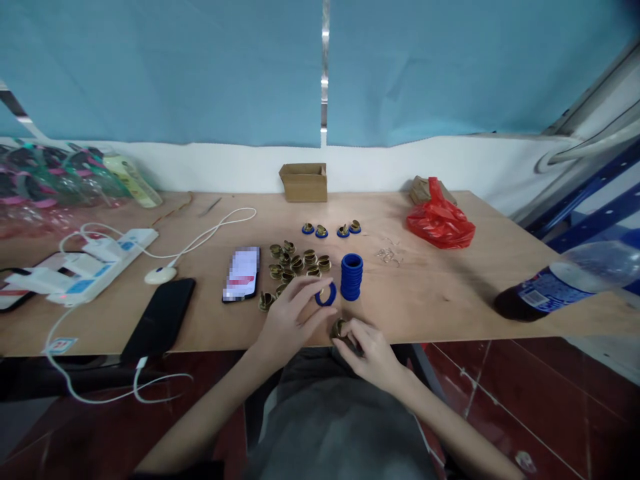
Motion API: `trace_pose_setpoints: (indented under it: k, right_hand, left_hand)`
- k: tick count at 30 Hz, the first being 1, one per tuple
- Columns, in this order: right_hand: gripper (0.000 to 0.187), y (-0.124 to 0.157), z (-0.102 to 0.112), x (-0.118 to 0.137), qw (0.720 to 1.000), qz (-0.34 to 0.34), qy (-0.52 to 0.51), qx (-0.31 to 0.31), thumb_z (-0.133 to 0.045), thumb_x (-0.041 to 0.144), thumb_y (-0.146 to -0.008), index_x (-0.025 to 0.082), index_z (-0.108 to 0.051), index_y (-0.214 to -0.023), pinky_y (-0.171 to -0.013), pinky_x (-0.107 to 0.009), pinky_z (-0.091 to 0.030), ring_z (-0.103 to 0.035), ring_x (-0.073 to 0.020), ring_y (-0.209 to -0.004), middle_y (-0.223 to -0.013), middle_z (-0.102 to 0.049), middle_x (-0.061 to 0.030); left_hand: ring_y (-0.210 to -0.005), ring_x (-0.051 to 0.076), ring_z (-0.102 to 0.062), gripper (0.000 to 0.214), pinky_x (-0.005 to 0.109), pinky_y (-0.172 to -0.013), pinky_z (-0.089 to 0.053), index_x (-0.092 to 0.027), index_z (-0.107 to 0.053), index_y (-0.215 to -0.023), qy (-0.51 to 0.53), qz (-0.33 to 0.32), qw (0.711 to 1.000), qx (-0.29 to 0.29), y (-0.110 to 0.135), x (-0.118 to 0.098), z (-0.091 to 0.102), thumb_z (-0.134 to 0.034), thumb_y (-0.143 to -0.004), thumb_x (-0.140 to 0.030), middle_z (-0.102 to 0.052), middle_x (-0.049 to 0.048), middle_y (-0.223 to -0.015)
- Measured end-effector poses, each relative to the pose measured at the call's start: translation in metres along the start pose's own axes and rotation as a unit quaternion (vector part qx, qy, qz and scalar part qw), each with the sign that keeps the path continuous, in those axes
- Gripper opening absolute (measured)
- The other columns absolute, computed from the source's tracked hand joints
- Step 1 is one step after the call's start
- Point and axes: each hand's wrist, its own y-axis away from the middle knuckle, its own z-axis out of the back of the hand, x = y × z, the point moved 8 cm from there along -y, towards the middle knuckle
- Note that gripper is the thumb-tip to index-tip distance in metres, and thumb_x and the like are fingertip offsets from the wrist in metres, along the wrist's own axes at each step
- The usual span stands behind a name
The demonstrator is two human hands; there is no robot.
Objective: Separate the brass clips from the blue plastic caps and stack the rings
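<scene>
Between the thumb and fingers of my left hand [293,313] is a blue ring [326,295], held closed just left of a stack of blue rings [352,277]. My right hand [373,350] pinches a round brass-coloured metal fitting [339,327] near the table's front edge; fingers cover part of it. Beyond my left hand lies a group of similar brass fittings [295,261]. Farther back, several fittings sit in blue rings, one of them a ringed fitting [321,231]. Small thin metal pieces [389,254] lie right of the stack.
A phone with a lit screen [241,275], a dark phone [159,320] and a power strip [107,263] are on the left. A cardboard box [303,183] stands at the back. A red plastic bag [441,220] and a lying cola bottle [565,283] are to the right.
</scene>
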Motion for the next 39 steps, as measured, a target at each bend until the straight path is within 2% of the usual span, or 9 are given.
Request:
trace_pose_setpoints:
  k: [2, 6, 9, 12, 18, 26, 32, 36, 39]
  right_hand:
    - [0.015, 0.000, 0.000, -0.001, 1.000, 0.001, -0.001, -0.002, -0.055, 0.021, -0.099, 0.021, -0.051, -0.085, -0.057, -0.026, -0.038, -0.049, -0.0123, -0.060, -0.074, -0.054, 0.0021]
    - [0.016, -0.001, 0.001, -0.002, 1.000, 0.001, -0.004, -0.006, -0.055, 0.021, -0.099, 0.021, -0.050, -0.084, -0.057, -0.026, -0.037, -0.048, -0.0125, -0.060, -0.072, -0.053, 0.0021]
    - [0.015, -0.001, 0.000, -0.003, 1.000, -0.002, -0.016, -0.006, -0.055, 0.021, -0.098, 0.021, -0.050, -0.084, -0.057, -0.026, -0.037, -0.048, -0.0125, -0.060, -0.072, -0.052, 0.0024]
    - [0.015, -0.001, 0.000, -0.004, 1.000, -0.005, -0.022, -0.006, -0.055, 0.022, -0.098, 0.021, -0.050, -0.084, -0.055, -0.026, -0.036, -0.047, -0.0123, -0.058, -0.071, -0.052, 0.0026]
    - [0.015, -0.001, 0.000, -0.005, 1.000, -0.005, -0.028, -0.005, -0.055, 0.022, -0.098, 0.021, -0.050, -0.084, -0.056, -0.026, -0.036, -0.048, -0.0125, -0.060, -0.072, -0.051, 0.0025]
    - [0.014, 0.000, 0.000, -0.005, 1.000, -0.004, -0.020, 0.001, -0.055, 0.022, -0.098, 0.021, -0.050, -0.085, -0.057, -0.026, -0.038, -0.049, -0.0128, -0.061, -0.073, -0.052, 0.0023]
    - [0.013, 0.001, -0.001, -0.007, 1.000, -0.005, -0.028, 0.001, -0.054, 0.022, -0.099, 0.021, -0.050, -0.086, -0.057, -0.026, -0.038, -0.049, -0.0129, -0.061, -0.074, -0.052, 0.0018]
    - [0.017, 0.002, 0.000, -0.009, 0.999, -0.012, -0.033, -0.015, -0.053, 0.022, -0.099, 0.022, -0.046, -0.083, -0.056, -0.026, -0.037, -0.046, -0.0121, -0.058, -0.071, -0.049, 0.0032]
    - [0.018, 0.003, 0.002, -0.011, 0.998, -0.022, -0.046, -0.031, -0.056, 0.023, -0.099, 0.022, -0.045, -0.084, -0.057, -0.026, -0.038, -0.045, -0.0119, -0.058, -0.071, -0.048, 0.0040]
  left_hand:
    - [-0.108, 0.020, -0.068, 0.032, 0.036, -0.098, -0.057, -0.028, -0.065, -0.128, -0.007, -0.023, 1.000, 0.001, -0.023, -0.011, -0.004, -0.066, -0.096, -0.029, -0.068, 0.0052, -0.119]
    - [-0.109, 0.022, -0.066, 0.025, 0.041, -0.101, -0.053, -0.025, -0.069, -0.119, -0.034, -0.020, 0.999, -0.010, -0.061, -0.014, -0.022, -0.070, -0.094, -0.028, -0.071, 0.0050, -0.113]
    - [-0.109, 0.024, -0.064, 0.023, 0.042, -0.099, -0.052, -0.023, -0.070, -0.114, -0.058, -0.025, 0.998, -0.018, -0.074, -0.010, -0.035, -0.071, -0.092, -0.027, -0.071, 0.0056, -0.111]
    - [-0.111, 0.025, -0.063, 0.030, 0.043, -0.101, -0.051, -0.022, -0.066, -0.119, -0.074, -0.028, 0.997, -0.019, -0.077, -0.007, -0.042, -0.072, -0.090, -0.024, -0.071, 0.0061, -0.113]
    - [-0.112, 0.028, -0.064, 0.035, 0.046, -0.100, -0.051, -0.017, -0.062, -0.120, -0.084, -0.017, 0.996, -0.006, -0.078, -0.008, -0.044, -0.072, -0.086, -0.021, -0.071, 0.0096, -0.116]
    - [-0.110, 0.026, -0.065, 0.037, 0.044, -0.100, -0.052, -0.019, -0.059, -0.122, -0.075, -0.013, 0.997, -0.012, -0.077, -0.008, -0.044, -0.072, -0.087, -0.020, -0.071, 0.0080, -0.113]
    - [-0.115, 0.028, -0.064, 0.042, 0.046, -0.102, -0.052, -0.019, -0.057, -0.126, -0.077, -0.014, 0.997, -0.019, -0.075, -0.011, -0.042, -0.073, -0.087, -0.025, -0.070, 0.0094, -0.120]
    - [-0.120, 0.026, -0.062, 0.034, 0.044, -0.108, -0.050, -0.020, -0.057, -0.125, -0.061, -0.042, 0.994, -0.076, -0.052, -0.027, -0.022, -0.067, -0.093, -0.026, -0.068, 0.0104, -0.125]
    - [-0.119, 0.024, -0.063, 0.028, 0.041, -0.105, -0.053, -0.021, -0.057, -0.124, -0.032, -0.056, 0.996, -0.062, -0.015, -0.031, -0.018, -0.060, -0.096, -0.023, -0.067, 0.0108, -0.123]
